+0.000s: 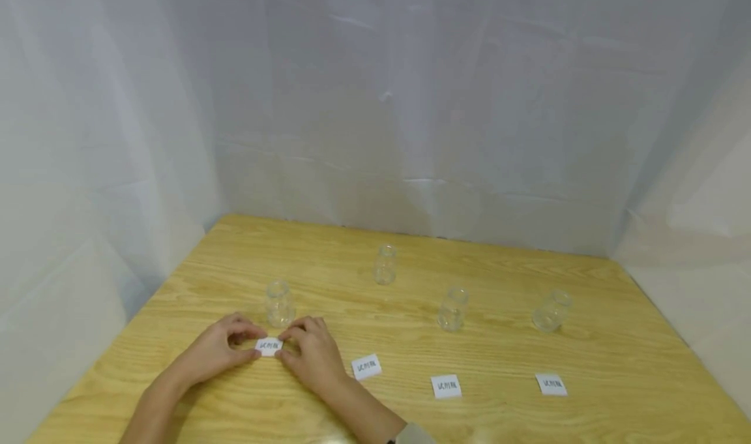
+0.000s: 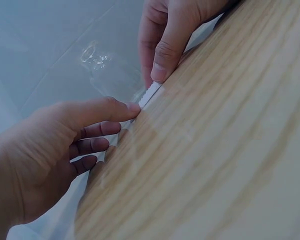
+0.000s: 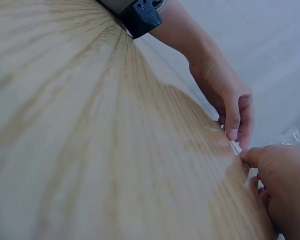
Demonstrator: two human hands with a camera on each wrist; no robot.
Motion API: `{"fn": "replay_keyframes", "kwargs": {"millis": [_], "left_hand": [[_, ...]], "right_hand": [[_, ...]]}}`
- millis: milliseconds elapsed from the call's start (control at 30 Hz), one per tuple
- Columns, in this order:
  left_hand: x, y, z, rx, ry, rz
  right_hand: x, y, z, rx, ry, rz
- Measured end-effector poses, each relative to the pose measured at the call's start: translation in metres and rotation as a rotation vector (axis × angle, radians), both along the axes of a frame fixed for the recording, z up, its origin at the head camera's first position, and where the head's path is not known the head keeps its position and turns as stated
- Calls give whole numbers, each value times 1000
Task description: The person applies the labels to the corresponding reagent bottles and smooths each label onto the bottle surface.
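A small white label card (image 1: 268,347) with handwritten characters lies on the table in front of a clear glass bottle (image 1: 279,304). My left hand (image 1: 217,349) holds the card's left end between thumb and index finger. On the opposite end, my right hand (image 1: 313,353) grips it the same way. In the left wrist view the card (image 2: 150,94) appears as a thin white strip between both hands, and the bottle (image 2: 112,75) stands just behind. The right wrist view shows only a sliver of the card (image 3: 235,147) between the fingertips.
More clear bottles stand across the wooden table (image 1: 499,268): one at the back (image 1: 385,265), one right of centre (image 1: 453,308), one farther right (image 1: 551,310). Similar white cards lie nearer: one by the right forearm (image 1: 366,366), another (image 1: 446,386), and a rightmost card (image 1: 551,384). White sheeting (image 1: 411,105) surrounds the table.
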State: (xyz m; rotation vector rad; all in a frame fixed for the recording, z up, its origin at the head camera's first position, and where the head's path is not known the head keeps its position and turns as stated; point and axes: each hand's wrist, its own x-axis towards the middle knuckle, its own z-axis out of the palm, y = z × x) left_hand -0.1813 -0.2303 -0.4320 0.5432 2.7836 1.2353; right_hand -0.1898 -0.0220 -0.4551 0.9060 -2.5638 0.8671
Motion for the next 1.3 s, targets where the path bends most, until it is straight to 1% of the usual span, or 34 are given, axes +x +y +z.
{"fn": "replay_keyframes", "kwargs": {"millis": [333,533,867,1000,1300], "left_hand": [[0,1,-1,1,-7,15],[0,1,-2,-2,1,15],[-2,1,-2,-8,19,-10],[-2,2,-2,-4,16,-11],[-3,2,-2,28,20,-36]], "right_hand": [[1,0,-1,-3,62,3],[1,0,-2,7,92,5],[2,0,0,31,126,9],[2,0,0,31,124,8],[2,0,1,49,85,-11]]}}
